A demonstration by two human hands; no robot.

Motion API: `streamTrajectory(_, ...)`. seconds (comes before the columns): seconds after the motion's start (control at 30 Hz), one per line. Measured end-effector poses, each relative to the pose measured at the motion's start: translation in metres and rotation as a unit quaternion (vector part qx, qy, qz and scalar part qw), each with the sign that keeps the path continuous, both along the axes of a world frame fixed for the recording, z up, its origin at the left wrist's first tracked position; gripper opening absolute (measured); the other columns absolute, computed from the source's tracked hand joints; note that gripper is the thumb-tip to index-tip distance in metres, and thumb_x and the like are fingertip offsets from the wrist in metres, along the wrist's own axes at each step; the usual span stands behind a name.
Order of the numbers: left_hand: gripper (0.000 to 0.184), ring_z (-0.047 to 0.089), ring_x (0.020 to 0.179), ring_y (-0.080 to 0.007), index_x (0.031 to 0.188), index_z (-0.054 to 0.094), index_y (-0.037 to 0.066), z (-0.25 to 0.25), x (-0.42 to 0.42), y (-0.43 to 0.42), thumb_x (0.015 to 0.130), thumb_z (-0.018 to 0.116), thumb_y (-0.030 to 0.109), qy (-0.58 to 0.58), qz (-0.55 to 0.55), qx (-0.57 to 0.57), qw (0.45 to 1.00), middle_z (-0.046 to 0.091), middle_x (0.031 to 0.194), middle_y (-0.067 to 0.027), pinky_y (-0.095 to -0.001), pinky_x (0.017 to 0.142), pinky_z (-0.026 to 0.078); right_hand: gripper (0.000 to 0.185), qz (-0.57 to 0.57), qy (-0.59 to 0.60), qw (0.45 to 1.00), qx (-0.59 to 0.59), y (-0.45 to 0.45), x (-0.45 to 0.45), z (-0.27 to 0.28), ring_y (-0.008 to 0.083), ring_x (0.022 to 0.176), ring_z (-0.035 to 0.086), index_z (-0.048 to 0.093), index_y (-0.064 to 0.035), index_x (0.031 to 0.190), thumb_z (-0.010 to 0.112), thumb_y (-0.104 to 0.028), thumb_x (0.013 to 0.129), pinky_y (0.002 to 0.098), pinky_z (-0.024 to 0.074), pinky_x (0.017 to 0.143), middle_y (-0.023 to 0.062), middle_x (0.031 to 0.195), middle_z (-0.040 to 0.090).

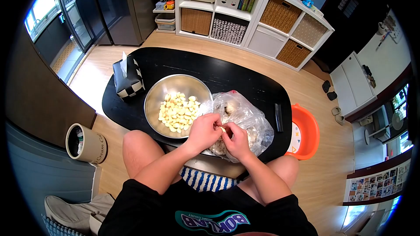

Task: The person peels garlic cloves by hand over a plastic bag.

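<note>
My left hand (204, 130) and my right hand (236, 141) meet above the near side of the black table, fingers closed around a small pale garlic clove (222, 129). Most of the clove is hidden by the fingertips. Left of the hands stands a wide steel bowl (154, 100) holding many peeled garlic cloves (177, 113). Beneath and behind the hands lies a clear plastic bag (260, 124), with a garlic bulb (232, 107) at its opening and papery skins low down under my right hand.
The black table (245, 76) carries a checkered tissue box (128, 76) at the left and a dark narrow object (278, 117) at the right. An orange basin (311, 133) stands on the floor to the right. At the left is a cream bin (94, 144). White shelves (258, 22) line the back.
</note>
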State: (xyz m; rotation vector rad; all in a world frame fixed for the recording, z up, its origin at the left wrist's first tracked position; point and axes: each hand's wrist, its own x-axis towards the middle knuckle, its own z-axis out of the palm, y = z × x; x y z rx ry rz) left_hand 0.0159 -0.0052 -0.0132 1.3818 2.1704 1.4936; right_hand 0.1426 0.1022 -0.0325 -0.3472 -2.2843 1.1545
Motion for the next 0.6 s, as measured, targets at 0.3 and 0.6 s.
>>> streamTrajectory(0.3, 0.005, 0.064, 0.068, -0.0311, 0.077, 0.063, 0.000, -0.004, 0.000, 0.002, 0.072, 0.063, 0.001, -0.004, 0.003, 0.015, 1.000, 0.063, 0.074, -0.0146, -0.0384, 0.061, 0.050, 0.015, -0.011, 0.005, 1.000, 0.006, -0.002, 0.001, 0.004, 0.0265, 0.061, 0.060, 0.062, 0.0005, 0.097, 0.067, -0.004, 0.084, 0.0348, 0.0484, 0.058, 0.0157, 0.075, 0.061)
streamTrajectory(0.6, 0.009, 0.065, 0.066, -0.0211, 0.082, 0.067, 0.000, -0.001, -0.001, 0.002, 0.078, 0.060, -0.003, -0.057, 0.003, 0.010, 0.998, 0.068, 0.076, -0.0129, -0.0310, 0.061, 0.051, 0.011, -0.043, 0.021, 0.999, 0.023, -0.001, 0.002, 0.010, 0.0253, 0.060, 0.063, 0.063, 0.0002, 0.094, 0.067, -0.004, 0.084, 0.0334, 0.0496, 0.057, 0.0149, 0.077, 0.065)
